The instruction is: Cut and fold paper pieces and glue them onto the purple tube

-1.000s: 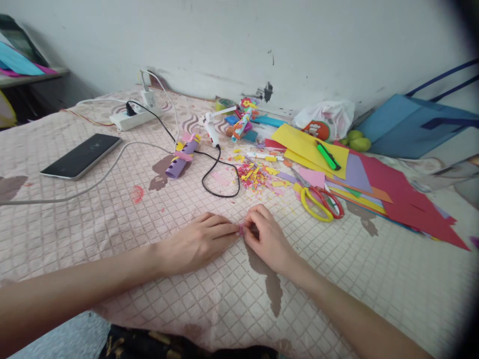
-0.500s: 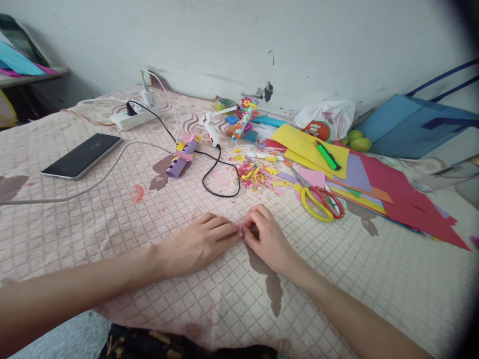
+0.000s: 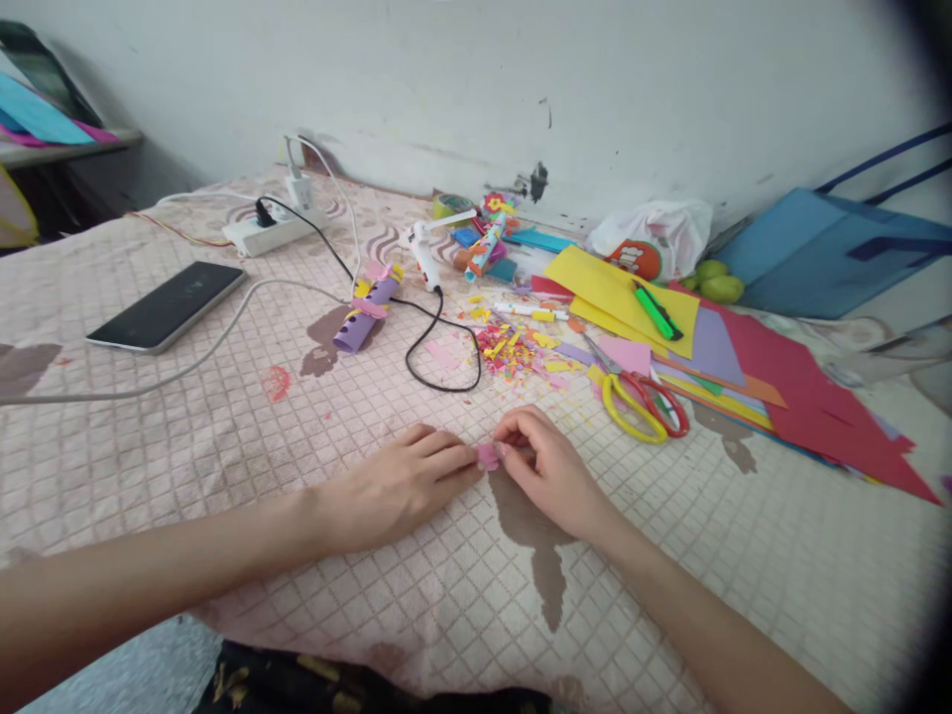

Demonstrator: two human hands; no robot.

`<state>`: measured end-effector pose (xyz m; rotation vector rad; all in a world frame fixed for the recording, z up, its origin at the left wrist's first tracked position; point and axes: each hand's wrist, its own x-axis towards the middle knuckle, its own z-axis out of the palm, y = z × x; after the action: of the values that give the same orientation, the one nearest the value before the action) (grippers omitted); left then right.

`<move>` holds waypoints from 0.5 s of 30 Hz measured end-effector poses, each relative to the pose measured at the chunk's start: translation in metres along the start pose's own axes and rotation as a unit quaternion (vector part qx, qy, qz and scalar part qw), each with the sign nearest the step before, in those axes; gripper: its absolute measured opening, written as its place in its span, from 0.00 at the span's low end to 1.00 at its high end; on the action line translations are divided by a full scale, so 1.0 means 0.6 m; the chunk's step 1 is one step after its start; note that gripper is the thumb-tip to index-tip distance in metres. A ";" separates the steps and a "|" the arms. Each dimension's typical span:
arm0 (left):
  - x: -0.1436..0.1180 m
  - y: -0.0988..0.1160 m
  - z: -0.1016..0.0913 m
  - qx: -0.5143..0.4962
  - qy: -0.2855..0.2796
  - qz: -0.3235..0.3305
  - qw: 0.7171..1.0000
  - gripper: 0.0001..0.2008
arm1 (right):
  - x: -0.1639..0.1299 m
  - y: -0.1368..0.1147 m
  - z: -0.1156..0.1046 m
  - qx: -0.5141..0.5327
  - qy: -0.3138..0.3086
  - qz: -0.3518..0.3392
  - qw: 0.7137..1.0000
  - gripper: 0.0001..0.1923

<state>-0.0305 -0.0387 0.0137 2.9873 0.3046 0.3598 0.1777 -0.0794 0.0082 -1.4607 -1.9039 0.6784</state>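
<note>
Quilted pink bedspread (image 3: 223, 466), craft clutter beyond the hands.
Left hand (image 3: 394, 486) and right hand (image 3: 550, 471) pinch pink paper scrap (image 3: 488, 456); right fingers have lifted, scrap now exposed.

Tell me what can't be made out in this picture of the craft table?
- Small pink paper piece: its shape, mostly covered by fingertips of left hand and right hand, head view.
- Plastic bag: contents hidden by the bag itself.
- Blue folder: cut off by the dark lens edge at right.
- Phone: screen too dark to read.

Phone (image 3: 165, 307) far left, scissors (image 3: 644, 405) right of scraps (image 3: 513, 352), glue gun (image 3: 422, 256) behind.
</note>
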 end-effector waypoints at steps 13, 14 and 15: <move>0.001 0.001 0.000 0.001 -0.007 -0.006 1.000 0.16 | 0.004 0.004 0.001 0.011 0.000 0.020 1.000 0.07; 0.001 0.001 0.000 0.000 -0.007 -0.006 1.000 0.16 | 0.004 0.005 -0.001 0.016 -0.004 0.018 1.000 0.07; 0.000 0.001 0.000 -0.002 -0.002 -0.007 1.000 0.16 | 0.004 0.006 -0.003 0.020 -0.009 0.016 1.000 0.07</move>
<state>-0.0302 -0.0390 0.0139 2.9808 0.3231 0.3513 0.1810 -0.0762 0.0070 -1.4675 -1.8736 0.7418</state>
